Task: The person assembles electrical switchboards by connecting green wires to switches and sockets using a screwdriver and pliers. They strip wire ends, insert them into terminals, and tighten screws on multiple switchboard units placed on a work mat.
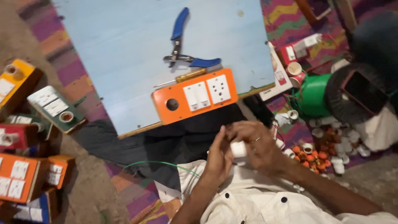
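Both hands meet close to the person's chest, below the near edge of the pale blue surface point(124, 54): the left hand point(218, 155) and the right hand point(257, 143) are each closed in a grip on the same small white fitting point(239, 148), which shows only as a short pale stub between the palms. Its long axis seems to run roughly left to right across the view, one end buried in each hand, though the fingers hide too much to tell which end is which. The orange switch board point(195, 96) lies at the surface's near edge, long axis slanting up to the right; a white switch pair point(197, 96) and a white socket point(218, 89) already sit in it, while the round hole point(172, 104) at its left end is empty. That suggests the board is partly fitted, with the hole yet to fill. Just beyond the board lie a yellow-handled screwdriver point(182, 77), tip pointing left, and blue-handled pliers point(184, 45), neither touched. Finished-looking orange boards point(18, 178) are stacked on the floor at far left.
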